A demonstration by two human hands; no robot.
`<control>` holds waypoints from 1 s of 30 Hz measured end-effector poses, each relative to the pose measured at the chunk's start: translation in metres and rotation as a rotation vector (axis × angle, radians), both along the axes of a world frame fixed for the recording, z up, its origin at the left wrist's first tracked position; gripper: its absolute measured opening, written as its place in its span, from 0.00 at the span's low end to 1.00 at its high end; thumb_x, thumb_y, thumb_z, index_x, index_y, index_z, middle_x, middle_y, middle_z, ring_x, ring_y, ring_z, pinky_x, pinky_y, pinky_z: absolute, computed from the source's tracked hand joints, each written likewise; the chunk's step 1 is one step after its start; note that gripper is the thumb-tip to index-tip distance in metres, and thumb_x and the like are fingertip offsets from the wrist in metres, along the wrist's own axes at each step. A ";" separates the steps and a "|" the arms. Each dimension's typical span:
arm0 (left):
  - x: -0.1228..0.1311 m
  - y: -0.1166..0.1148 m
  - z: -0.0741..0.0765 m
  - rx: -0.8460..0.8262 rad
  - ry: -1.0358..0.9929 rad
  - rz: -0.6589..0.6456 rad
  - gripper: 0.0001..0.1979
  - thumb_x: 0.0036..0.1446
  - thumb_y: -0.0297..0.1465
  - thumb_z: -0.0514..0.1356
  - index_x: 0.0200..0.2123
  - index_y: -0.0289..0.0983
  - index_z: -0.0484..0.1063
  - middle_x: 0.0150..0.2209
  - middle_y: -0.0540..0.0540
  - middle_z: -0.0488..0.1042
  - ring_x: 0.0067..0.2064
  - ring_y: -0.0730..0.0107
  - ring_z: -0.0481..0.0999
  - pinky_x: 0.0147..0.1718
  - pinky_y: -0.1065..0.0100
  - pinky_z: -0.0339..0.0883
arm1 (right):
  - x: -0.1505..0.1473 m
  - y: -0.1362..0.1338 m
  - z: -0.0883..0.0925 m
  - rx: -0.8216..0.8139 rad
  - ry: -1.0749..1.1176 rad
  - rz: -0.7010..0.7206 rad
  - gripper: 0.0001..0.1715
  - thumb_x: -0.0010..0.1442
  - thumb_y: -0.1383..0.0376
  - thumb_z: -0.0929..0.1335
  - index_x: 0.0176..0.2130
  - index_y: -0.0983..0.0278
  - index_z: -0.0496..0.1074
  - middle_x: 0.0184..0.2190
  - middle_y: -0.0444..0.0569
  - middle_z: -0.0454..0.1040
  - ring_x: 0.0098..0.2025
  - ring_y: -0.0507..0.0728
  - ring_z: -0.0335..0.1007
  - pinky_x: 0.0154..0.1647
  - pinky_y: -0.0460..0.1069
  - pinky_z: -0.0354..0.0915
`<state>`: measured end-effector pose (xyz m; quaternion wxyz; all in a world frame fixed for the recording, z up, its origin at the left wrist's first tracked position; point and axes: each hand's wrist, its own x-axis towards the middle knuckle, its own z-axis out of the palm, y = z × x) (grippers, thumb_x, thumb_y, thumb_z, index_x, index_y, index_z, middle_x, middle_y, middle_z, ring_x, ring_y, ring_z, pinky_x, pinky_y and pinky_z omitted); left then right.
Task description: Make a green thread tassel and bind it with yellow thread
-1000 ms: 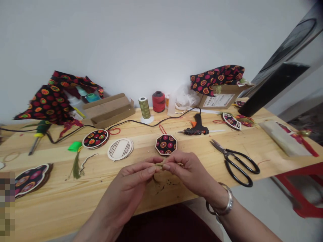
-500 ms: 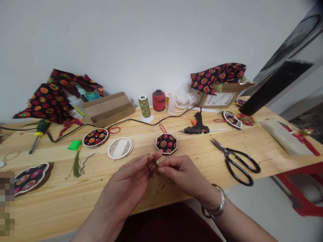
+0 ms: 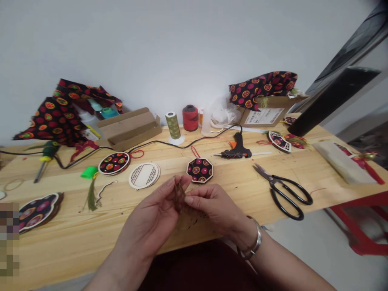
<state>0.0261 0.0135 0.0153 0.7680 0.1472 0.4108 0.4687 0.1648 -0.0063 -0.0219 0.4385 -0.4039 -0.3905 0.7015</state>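
My left hand [image 3: 153,214] is closed at the fingertips around a thin brownish looped cord [image 3: 179,196], palm turned partly upward. Thumb and finger of my right hand [image 3: 214,206] pinch the same cord from the other side; its exact kind is blurred. Just beyond my fingertips lies an octagonal pendant [image 3: 200,170] with dark patterned fabric, a wooden rim and a red loop. To the left, a round wooden lattice piece [image 3: 144,176] rests flat. Black-handled scissors [image 3: 280,190] lie open to the right of my right hand.
A black glue gun [image 3: 235,149] lies behind, its cable crossing the table [image 3: 115,226]. Green thread [image 3: 173,126] and red thread [image 3: 190,118] stand near the wall. A round fabric pendant [image 3: 114,163], green tassel [image 3: 91,196] and screwdriver [image 3: 45,159] lie left. A black roll [image 3: 330,101] leans right.
My fingers have drawn closer together around the cord, and my right hand has shifted slightly left. The objects on the table keep their places.
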 end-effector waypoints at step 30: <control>-0.004 -0.005 -0.004 0.104 0.199 -0.051 0.04 0.44 0.27 0.69 0.25 0.31 0.79 0.26 0.44 0.79 0.29 0.68 0.76 0.32 0.69 0.71 | 0.031 -0.008 0.031 0.446 -0.804 0.071 0.12 0.58 0.66 0.65 0.25 0.63 0.73 0.21 0.42 0.68 0.26 0.51 0.61 0.28 0.46 0.55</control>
